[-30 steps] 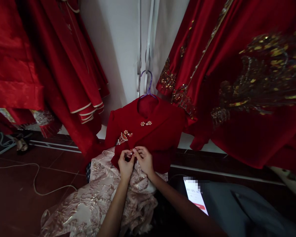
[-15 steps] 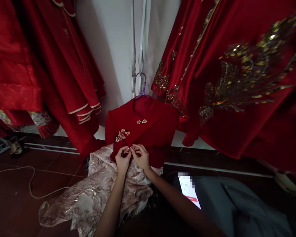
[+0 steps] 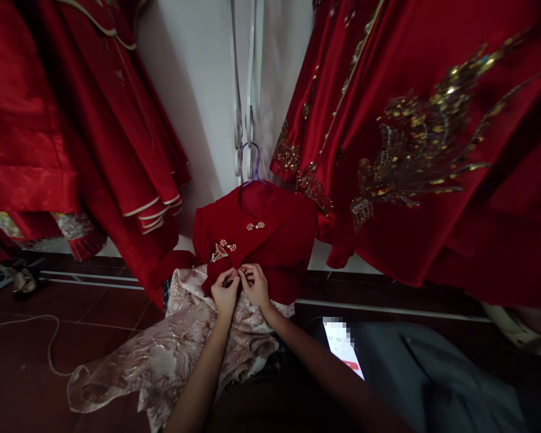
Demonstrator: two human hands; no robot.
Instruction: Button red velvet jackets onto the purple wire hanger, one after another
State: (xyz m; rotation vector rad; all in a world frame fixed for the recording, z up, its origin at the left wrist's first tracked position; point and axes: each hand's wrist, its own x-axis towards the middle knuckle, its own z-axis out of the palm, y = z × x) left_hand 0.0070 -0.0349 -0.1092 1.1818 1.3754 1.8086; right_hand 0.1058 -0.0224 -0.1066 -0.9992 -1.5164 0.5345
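Note:
A short red jacket [image 3: 279, 234] hangs on a purple hanger [image 3: 256, 165], its front facing me. Two jewelled clasps show on it: a flower-shaped pair [image 3: 255, 227] near the neck and an ornament with a tassel-like brooch [image 3: 223, 248] at the left of the chest. At the lower front edge, my left hand [image 3: 225, 293] and my right hand [image 3: 255, 286] meet fingertip to fingertip, pinching a small jewelled clasp [image 3: 240, 270] between them. Most of that clasp is covered by my fingers. A pale pink-gold brocade garment [image 3: 180, 343] lies beneath my forearms.
Red garments [image 3: 126, 150] hang at the left, and a red robe with gold sequin embroidery [image 3: 424, 138] hangs at the right. A lit phone [image 3: 345, 349] rests by dark grey-blue fabric [image 3: 415, 367]. A white cable [image 3: 51, 343] runs over the tiled floor. Metal rails [image 3: 388, 310] cross low down.
The view has shifted slightly, so the hanging garments sit a little lower and the right-hand ones further left. Both hands stay pinched at the same spot on the jacket.

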